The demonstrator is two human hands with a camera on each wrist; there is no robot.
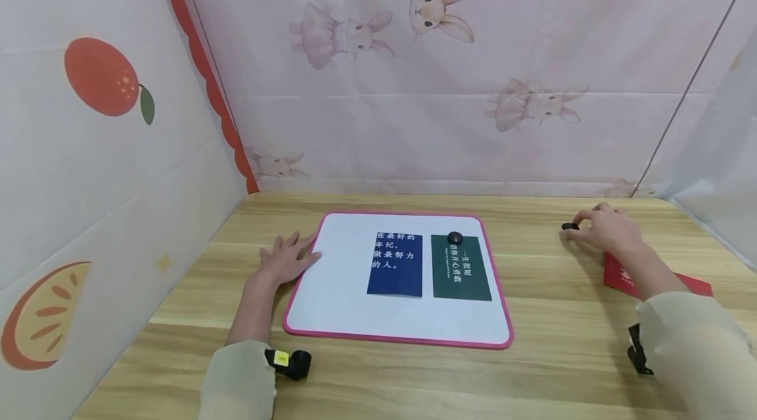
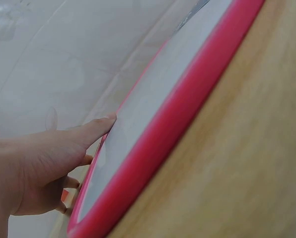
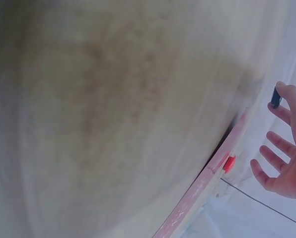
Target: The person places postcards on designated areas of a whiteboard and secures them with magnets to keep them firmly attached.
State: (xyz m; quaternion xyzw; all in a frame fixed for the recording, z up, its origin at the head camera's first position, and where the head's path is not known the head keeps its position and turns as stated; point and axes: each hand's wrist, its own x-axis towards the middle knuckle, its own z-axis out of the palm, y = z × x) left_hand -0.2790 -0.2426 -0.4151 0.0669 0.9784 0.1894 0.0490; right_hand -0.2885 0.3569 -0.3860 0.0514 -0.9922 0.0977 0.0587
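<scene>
A whiteboard with a pink rim (image 1: 355,339) lies on the wooden table. My left hand (image 1: 285,261) rests at its left edge; in the left wrist view the thumb (image 2: 106,120) lies on the board's surface and the other fingers are beside the rim. On the board are a dark blue card (image 1: 395,275) and a green card (image 1: 461,282), both printed with white writing. One black round magnet (image 1: 455,237) sits on the green card's top edge. To the right of the board, my right hand (image 1: 609,231) pinches another black round magnet (image 3: 275,98) between thumb and forefinger, other fingers spread.
A red card or packet (image 1: 699,285) with pale writing lies on the table (image 1: 556,354), partly hidden under my right forearm. Behind stands a pink cloth wall (image 1: 390,144) with rabbit prints; a white cloth with fruit prints (image 1: 100,77) hangs at the left.
</scene>
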